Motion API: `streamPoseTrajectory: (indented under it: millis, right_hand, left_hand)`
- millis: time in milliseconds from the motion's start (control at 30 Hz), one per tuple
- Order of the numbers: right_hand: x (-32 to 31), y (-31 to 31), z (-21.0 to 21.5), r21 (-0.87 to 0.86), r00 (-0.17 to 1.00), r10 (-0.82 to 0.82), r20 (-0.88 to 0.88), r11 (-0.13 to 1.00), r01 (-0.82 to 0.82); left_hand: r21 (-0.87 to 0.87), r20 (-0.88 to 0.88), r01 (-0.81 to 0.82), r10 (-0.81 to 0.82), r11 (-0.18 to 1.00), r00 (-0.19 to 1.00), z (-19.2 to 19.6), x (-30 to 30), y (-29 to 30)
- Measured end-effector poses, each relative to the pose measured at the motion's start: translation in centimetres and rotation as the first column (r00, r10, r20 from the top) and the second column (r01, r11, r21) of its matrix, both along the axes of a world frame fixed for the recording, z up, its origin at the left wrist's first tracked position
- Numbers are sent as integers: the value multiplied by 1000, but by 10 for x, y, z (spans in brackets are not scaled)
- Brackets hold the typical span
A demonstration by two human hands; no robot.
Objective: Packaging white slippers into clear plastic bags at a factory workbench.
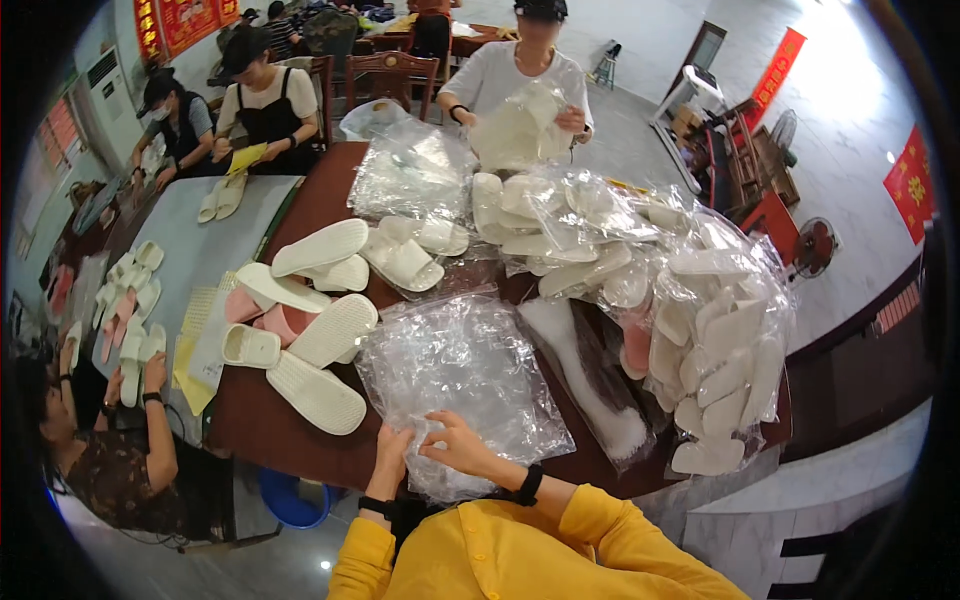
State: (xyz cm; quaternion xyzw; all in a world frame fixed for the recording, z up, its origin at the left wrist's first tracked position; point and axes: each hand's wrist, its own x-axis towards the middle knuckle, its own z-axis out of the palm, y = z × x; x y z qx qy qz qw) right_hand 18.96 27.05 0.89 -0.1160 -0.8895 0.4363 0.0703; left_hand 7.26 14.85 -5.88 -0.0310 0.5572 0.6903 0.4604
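A stack of clear plastic bags (480,350) lies on the dark red table in front of me. At its near edge, my left hand (392,452) grips the crinkled plastic, fingers closed. Close beside it, my right hand (460,445) pinches the same edge with bent fingers. Left of the bags, loose white slippers (318,398) lie in a heap with pink slippers (284,322) among them. Just beyond the bags sits a pair of white slippers (408,262) in clear plastic. To the right, a long white fluffy item (580,375) lies in a clear bag.
Bagged slippers (715,340) pile along the table's right side. More clear bags (410,170) lie at the far side, where a person (530,80) holds plastic. A grey table (225,255) adjoins on the left, with several people around it. A blue bin (293,500) stands below.
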Motion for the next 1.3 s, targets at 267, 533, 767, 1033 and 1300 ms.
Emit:
streamPoseTrajectory:
  millis: [267, 533, 767, 1033, 1300]
  right_hand:
    - [-14, -15, -12, -27, 966, 257, 1, 966, -257]
    - [39, 34, 64, -465, 990, 133, -45, 874, -138]
    - [188, 181, 12, -944, 25, -950, 312, -307, 125]
    - [220, 263, -12, -957, -39, -997, 69, -77, 281]
    - [131, 112, 63, -585, 431, -902, -23, 362, 726]
  left_hand:
    - [40, -222, 154, -142, 987, 965, -72, -30, -58]
    - [-78, -252, 123, -139, 989, 958, 6, -17, -21]
    - [-133, -375, 26, -74, 991, 924, 23, -18, -46]
    - [41, -236, -201, 205, 979, 950, 47, -10, -66]
    - [22, -200, -256, 255, 966, 946, 38, -15, -100]
